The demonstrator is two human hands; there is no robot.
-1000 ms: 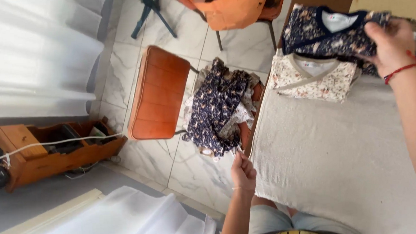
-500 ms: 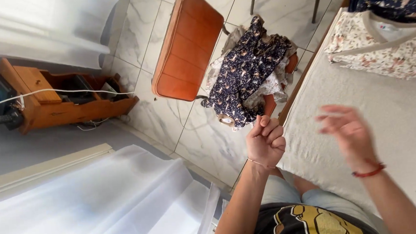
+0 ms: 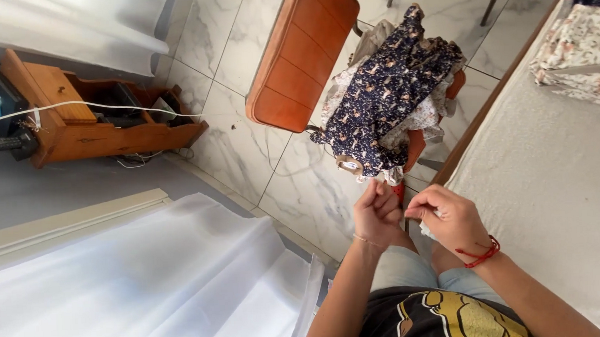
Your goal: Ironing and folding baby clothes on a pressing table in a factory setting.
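Left hand (image 3: 378, 216) and right hand (image 3: 450, 219) meet, fingers curled, just near of the navy floral garment (image 3: 389, 99) heaped on the orange chair (image 3: 301, 59); right fingers pinch a white scrap, left grip unclear.

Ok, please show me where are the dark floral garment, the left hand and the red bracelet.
dark floral garment (image 3: 392, 95), head view, middle of the heaped cloth.
left hand (image 3: 378, 216), head view, back of the hand.
red bracelet (image 3: 481, 255), head view, cord on the right wrist.
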